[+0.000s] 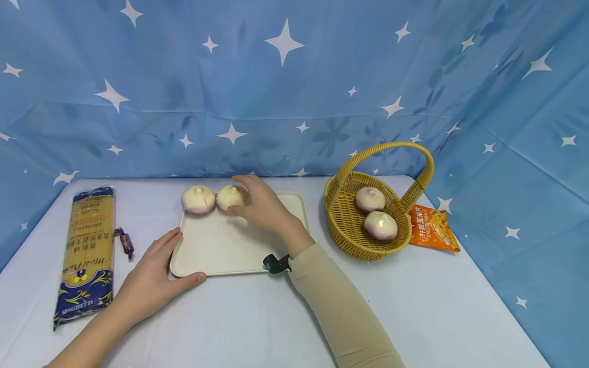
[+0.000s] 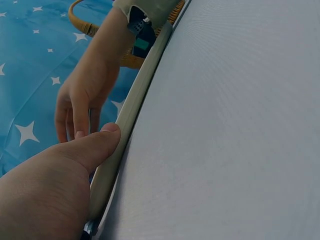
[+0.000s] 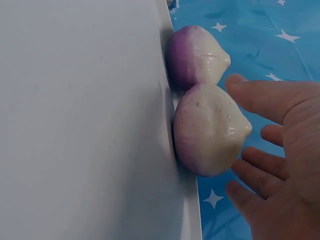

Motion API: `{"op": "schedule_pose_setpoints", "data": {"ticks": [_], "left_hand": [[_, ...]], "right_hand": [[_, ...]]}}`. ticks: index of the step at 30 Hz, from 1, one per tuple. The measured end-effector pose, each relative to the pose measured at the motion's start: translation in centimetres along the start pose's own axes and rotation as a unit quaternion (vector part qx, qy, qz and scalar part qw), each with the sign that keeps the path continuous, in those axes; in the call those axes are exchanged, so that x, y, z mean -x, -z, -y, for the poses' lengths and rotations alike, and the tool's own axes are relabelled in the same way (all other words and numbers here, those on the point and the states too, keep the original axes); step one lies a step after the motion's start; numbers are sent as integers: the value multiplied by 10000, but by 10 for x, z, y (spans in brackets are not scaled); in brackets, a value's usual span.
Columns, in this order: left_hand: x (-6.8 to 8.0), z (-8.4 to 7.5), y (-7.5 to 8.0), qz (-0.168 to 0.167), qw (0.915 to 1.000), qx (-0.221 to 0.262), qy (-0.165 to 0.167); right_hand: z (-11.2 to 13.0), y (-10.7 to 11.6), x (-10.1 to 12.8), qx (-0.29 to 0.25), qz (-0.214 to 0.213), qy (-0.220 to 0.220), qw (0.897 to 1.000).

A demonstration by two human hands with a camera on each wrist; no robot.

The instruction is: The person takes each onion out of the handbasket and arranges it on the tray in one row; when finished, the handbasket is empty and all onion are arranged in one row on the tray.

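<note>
A cream tray (image 1: 239, 255) lies mid-table. Two white-and-purple onion-like bulbs sit side by side at its far left edge, the left bulb (image 1: 198, 199) and the right bulb (image 1: 227, 197). My right hand (image 1: 241, 197) hovers around the right bulb (image 3: 210, 130). In the right wrist view its fingers (image 3: 260, 97) are spread close to the bulb, a narrow gap showing, with the other bulb (image 3: 195, 55) just beyond. My left hand (image 1: 181, 258) rests at the tray's near left corner, its thumb (image 2: 102, 140) lying on the rim (image 2: 145, 75).
A wicker basket (image 1: 349, 240) with a handle stands right of the tray and holds two more bulbs (image 1: 370, 199). An orange snack packet (image 1: 432, 229) lies beside it. At the left are a spaghetti packet (image 1: 87, 250) and a wrapped sweet (image 1: 125, 242). Blue starred cloth surrounds the table.
</note>
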State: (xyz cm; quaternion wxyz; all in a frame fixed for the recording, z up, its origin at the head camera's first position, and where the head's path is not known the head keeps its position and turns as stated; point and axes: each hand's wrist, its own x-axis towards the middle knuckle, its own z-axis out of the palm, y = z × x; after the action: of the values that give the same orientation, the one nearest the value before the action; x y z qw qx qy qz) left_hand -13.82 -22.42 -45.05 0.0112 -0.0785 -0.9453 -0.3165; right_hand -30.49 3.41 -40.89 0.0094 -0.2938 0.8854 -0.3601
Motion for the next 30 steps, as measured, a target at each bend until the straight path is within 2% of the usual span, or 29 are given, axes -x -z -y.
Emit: {"op": "schedule_pose_setpoints", "data": {"ticks": [7, 21, 30], "left_hand": [[0, -1, 0, -3, 10000, 11, -20], [-1, 1, -3, -45, 9999, 19, -114], [-2, 1, -1, 20, 10000, -45, -51]], "right_hand": [[7, 6, 2, 201, -26, 197, 9996], [22, 17, 8, 210, 9, 206, 9996], [30, 25, 17, 617, 98, 465, 9970]]}}
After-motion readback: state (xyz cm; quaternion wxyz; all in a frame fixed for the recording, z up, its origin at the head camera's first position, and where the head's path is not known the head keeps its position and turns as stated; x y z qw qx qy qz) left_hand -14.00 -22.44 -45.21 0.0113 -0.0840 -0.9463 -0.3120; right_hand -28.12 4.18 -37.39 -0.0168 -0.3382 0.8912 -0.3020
